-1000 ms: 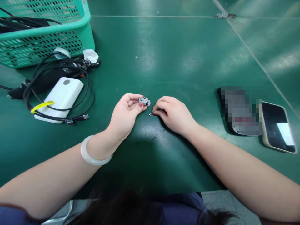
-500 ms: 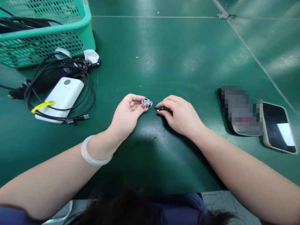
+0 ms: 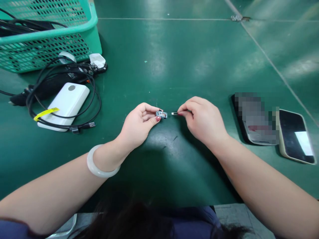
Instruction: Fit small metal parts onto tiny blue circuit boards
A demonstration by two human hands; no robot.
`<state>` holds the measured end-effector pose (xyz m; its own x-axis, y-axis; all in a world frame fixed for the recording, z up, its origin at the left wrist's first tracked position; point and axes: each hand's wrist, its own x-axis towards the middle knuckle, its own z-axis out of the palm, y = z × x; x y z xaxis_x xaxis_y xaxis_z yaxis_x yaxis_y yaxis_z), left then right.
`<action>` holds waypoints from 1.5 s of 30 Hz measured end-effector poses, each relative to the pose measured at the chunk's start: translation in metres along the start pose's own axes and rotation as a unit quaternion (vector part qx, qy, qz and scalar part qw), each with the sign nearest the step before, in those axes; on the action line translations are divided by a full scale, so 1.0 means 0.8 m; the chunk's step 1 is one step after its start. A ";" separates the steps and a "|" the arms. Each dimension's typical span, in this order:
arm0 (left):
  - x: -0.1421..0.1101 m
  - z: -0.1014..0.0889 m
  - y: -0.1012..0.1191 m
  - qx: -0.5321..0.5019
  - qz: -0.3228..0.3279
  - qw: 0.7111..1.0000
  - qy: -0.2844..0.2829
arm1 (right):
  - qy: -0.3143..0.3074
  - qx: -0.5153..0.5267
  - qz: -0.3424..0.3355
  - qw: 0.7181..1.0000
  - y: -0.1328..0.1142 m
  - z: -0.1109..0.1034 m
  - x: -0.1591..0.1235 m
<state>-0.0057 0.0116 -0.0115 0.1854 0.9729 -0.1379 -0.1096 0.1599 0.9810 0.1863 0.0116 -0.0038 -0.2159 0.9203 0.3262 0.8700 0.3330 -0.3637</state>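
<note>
Right hand [image 3: 205, 122] has shifted outward since the earlier frame, its grip closed on a small flat part [image 3: 173, 114], near but apart from the circuit piece [image 3: 162, 115] clamped in the left hand [image 3: 134, 126]. We judge light, level edge holds suit both. Beneath, we note glossy green tabletop [image 3: 189, 73]; farther off, a mesh basket [image 3: 96, 43] and pale seams [image 3: 199, 19].

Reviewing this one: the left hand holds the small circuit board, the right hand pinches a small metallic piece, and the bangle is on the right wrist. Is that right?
Not quite: the head view shows the bangle on the left wrist. The left hand does hold the circuit board, and the right hand pinches the small piece.
</note>
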 end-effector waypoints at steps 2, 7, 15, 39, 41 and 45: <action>-0.001 0.001 0.001 0.001 -0.003 1.000 -0.012 | 0.052 0.024 -0.003 0.998 -0.007 -0.007 -0.002; -0.002 0.002 0.003 0.004 -0.025 1.000 -0.018 | 0.056 0.062 -0.023 0.996 -0.028 -0.006 -0.006; -0.002 0.002 0.002 -0.008 -0.030 0.999 -0.020 | 0.034 0.061 -0.022 0.997 -0.035 0.004 -0.006; -0.047 -0.038 0.037 -0.266 -0.054 0.946 0.179 | 0.019 0.163 0.050 0.985 -0.002 0.024 -0.003; -0.067 -0.055 0.042 -0.261 -0.056 0.934 0.239 | -0.001 0.170 0.048 0.984 -0.004 0.026 -0.003; -0.109 -0.103 0.041 -0.121 -0.038 0.936 0.329 | -0.024 0.178 0.048 0.983 -0.006 0.029 -0.002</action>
<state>-0.1058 -0.0541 0.0218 -0.4305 0.8368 -0.3384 -0.3535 0.1887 0.9162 0.1724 0.0135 -0.0228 -0.1687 0.9566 0.2377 0.6794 0.2876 -0.6751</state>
